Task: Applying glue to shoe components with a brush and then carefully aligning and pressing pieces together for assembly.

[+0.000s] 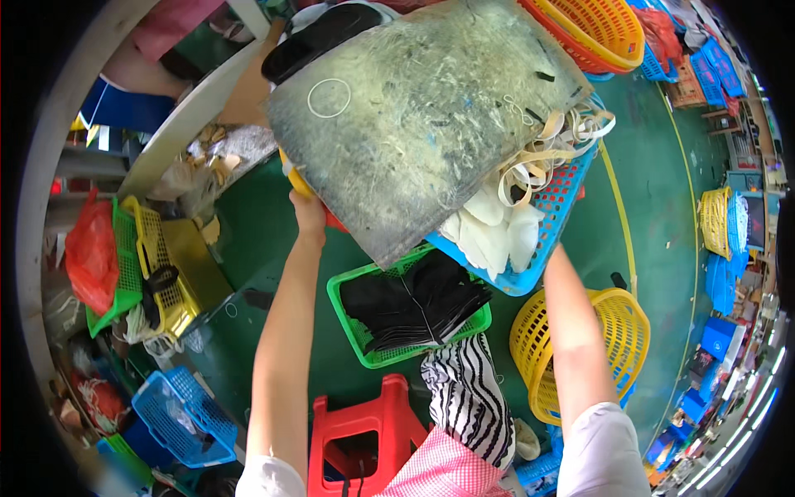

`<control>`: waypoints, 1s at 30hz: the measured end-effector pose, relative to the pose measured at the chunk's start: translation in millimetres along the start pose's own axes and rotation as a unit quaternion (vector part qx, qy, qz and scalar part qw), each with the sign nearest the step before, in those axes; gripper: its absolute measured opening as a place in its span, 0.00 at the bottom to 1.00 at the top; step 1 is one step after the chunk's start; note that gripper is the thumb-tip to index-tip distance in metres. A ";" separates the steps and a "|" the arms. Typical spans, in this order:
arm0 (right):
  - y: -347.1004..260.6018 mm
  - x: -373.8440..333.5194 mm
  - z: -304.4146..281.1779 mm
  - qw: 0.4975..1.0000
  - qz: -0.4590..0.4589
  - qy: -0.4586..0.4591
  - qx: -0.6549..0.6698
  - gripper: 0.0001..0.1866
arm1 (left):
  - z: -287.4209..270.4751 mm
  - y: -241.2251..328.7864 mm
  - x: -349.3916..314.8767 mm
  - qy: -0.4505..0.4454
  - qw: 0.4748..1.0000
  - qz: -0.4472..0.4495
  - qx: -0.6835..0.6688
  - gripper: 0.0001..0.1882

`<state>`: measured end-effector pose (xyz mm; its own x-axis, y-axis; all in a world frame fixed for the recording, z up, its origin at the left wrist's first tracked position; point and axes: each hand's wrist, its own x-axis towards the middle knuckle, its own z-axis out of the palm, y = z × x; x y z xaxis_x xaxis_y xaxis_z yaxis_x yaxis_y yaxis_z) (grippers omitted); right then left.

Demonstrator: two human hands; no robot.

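Note:
My left hand [308, 214] is closed at a yellow edge [296, 177] under the left side of a worn grey board [397, 124]. Most of its fingers are hidden there. My right forearm [571, 331] reaches up behind a blue plastic basket [556, 222], which covers that hand. Cream strips [538, 161] and white flat pieces [497, 228] fill the basket beside the board. Loose bits of thread and a white ring [329, 98] lie on the board. Below, a green basket [341, 319] on the floor holds stacked black sheets [406, 302].
A red stool [389, 414] stands close to my legs, left of my striped trouser leg [468, 398]. Yellow baskets [621, 327] stand by my right forearm. More baskets, including a blue one [186, 414], sit at left. Orange baskets [592, 37] are beyond the board.

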<state>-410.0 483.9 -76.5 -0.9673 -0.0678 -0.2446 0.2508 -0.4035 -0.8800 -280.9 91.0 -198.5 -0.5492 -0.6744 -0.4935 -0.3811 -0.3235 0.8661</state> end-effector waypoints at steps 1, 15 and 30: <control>-23.6 34.0 -44.4 0.999 -0.022 0.013 -0.044 0.27 | 61.3 -18.3 -33.5 -0.062 0.992 -0.099 -0.044 0.33; -21.5 173.6 -178.8 0.991 0.055 -0.097 -0.071 0.27 | 134.5 22.2 -89.4 0.033 0.995 -0.016 0.097 0.28; -101.7 -351.6 -196.7 0.808 0.393 0.032 -0.438 0.09 | -55.7 -156.9 -244.0 -0.046 0.893 -0.417 0.162 0.27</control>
<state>-87.8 728.3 18.8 -0.4988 0.0688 -0.8640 0.7448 0.5438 -0.3867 -45.7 269.3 -209.5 -0.0263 -0.2265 -0.9736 -0.8732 -0.4690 0.1327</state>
